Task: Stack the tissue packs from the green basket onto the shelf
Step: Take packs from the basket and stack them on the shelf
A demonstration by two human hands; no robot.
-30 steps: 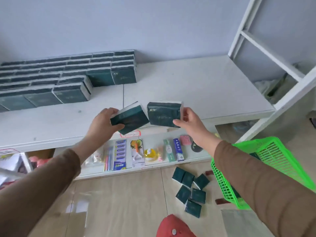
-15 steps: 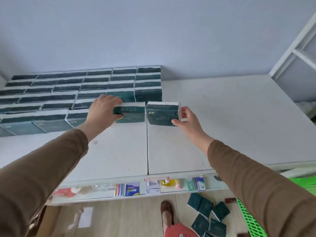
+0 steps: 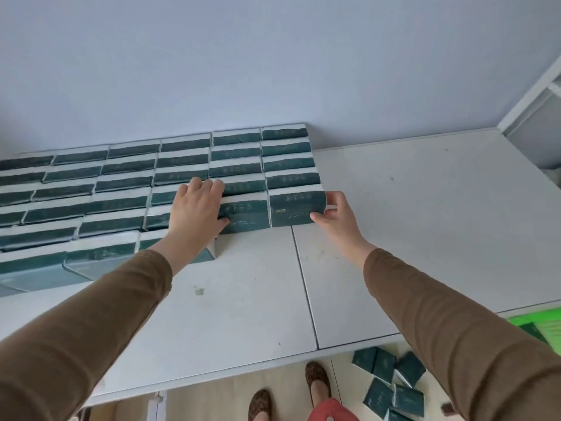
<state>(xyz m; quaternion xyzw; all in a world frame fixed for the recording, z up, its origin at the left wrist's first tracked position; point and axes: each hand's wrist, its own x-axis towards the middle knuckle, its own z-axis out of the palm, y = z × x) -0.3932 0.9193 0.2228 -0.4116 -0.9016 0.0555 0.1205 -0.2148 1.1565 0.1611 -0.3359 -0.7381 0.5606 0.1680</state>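
Hands (image 3: 334, 217) gripping tissue packs (image 3: 296, 208), lettering illegible

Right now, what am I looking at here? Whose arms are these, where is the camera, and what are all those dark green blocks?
No machine here: these are a person's two arms, filmed by a camera worn on the head, looking forward and down. The dark green blocks are tissue packs stacked in rows on a white shelf. The left hand holds one tissue pack at the front of the rows; the right hand grips the neighbouring pack by its end. More loose packs lie on the floor below, and a corner of the green basket shows at the right edge.
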